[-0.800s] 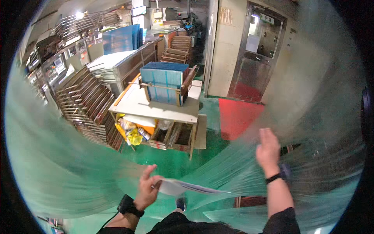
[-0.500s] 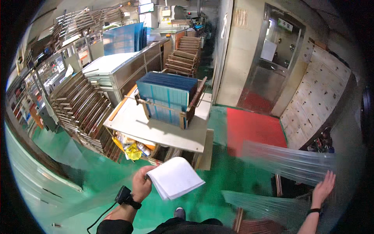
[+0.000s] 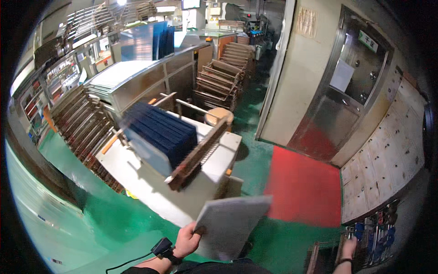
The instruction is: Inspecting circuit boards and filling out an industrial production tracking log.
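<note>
My left hand is closed on the edge of some white paper sheets, which stick out to its right. At the lower right my right hand hangs low beside a brown rack; its fingers are smeared by motion. Ahead of me a white-topped table carries a slotted rack filled with upright dark blue panels. Neither hand touches that table.
Stacked brown racks stand left of the table, more racks behind it. A round tan-topped stool is at its far side. To the right lie a red mat, a metal door and pale lockers.
The table and panels appear nearer and more tilted. The paper has swung rightward with my left hand. My right hand has dropped lower and inward, and the clear plastic strips near it are gone from view.
</note>
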Demonstrator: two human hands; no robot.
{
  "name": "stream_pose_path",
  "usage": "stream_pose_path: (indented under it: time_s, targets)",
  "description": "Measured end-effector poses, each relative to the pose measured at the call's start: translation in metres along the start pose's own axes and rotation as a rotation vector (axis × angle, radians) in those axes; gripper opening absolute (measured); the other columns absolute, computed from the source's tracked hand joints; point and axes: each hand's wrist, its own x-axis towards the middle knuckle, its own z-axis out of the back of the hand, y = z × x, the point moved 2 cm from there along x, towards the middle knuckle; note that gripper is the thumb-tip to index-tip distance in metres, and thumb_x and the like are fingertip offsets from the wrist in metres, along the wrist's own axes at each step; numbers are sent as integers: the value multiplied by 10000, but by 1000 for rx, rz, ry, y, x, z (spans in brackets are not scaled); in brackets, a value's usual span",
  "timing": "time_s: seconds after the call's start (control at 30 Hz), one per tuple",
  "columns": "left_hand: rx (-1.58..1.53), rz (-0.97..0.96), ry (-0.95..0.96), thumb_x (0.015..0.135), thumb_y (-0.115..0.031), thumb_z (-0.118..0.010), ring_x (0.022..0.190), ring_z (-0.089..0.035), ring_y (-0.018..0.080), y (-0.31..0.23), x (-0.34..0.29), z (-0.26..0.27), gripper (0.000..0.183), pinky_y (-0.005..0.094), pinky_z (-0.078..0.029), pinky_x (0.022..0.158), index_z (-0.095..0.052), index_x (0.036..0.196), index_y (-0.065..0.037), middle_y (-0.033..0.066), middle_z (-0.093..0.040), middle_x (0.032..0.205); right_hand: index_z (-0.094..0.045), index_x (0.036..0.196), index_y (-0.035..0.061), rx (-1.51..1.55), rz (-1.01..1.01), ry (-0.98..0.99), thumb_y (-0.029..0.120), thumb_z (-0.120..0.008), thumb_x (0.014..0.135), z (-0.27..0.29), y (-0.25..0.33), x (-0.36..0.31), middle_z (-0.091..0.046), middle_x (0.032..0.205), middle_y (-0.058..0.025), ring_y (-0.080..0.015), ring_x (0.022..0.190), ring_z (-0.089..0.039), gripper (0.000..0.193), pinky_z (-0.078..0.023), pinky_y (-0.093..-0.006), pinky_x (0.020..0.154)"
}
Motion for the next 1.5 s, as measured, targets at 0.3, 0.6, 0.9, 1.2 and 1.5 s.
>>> stream_pose_path:
  time_s: [0.3,0.6,0.9,1.2,1.5]
  targets:
    - [-904,126,-148,941,-52,-605,894,-591,103,-107,166,-117,199,272,-475,795,-618,1136,-17,-7,-655,998,-594,1272,21,555,749,846,73,-625,971,-85,477,14,-698,1113,-85,-179,1009,-655,307,-530,-304,872]
    - [-979,-28,-253,939,-78,-624,913,-585,111,-128,350,-173,183,294,-481,809,-656,1111,-24,-9,-662,1006,-349,1498,92,703,498,1794,140,-778,854,-149,612,37,-581,1308,-126,-237,1200,-591,775,-513,-425,989]
    - [-917,-48,-195,972,-118,-644,994,-580,100,-157,480,-206,225,292,-481,872,-659,1172,-15,-1,-665,1083,-372,1479,168,931,50,1589,384,-647,941,-173,769,113,-622,1218,-95,-214,997,-647,641,-549,-319,782]
    - [-423,43,-389,944,-123,-678,901,-667,125,-155,538,-232,249,300,-534,808,-687,1158,5,73,-725,993,-454,1409,45,734,586,1936,127,-667,942,-362,869,254,-581,1347,-84,-207,1192,-574,520,-451,-344,1003]
    - [-265,24,-726,931,-128,-710,877,-646,118,-151,571,-242,202,299,-528,782,-701,1090,-4,66,-718,972,-623,1277,5,611,878,2079,8,-622,960,-376,979,225,-668,1224,-42,-163,1127,-595,317,-466,-334,1007]
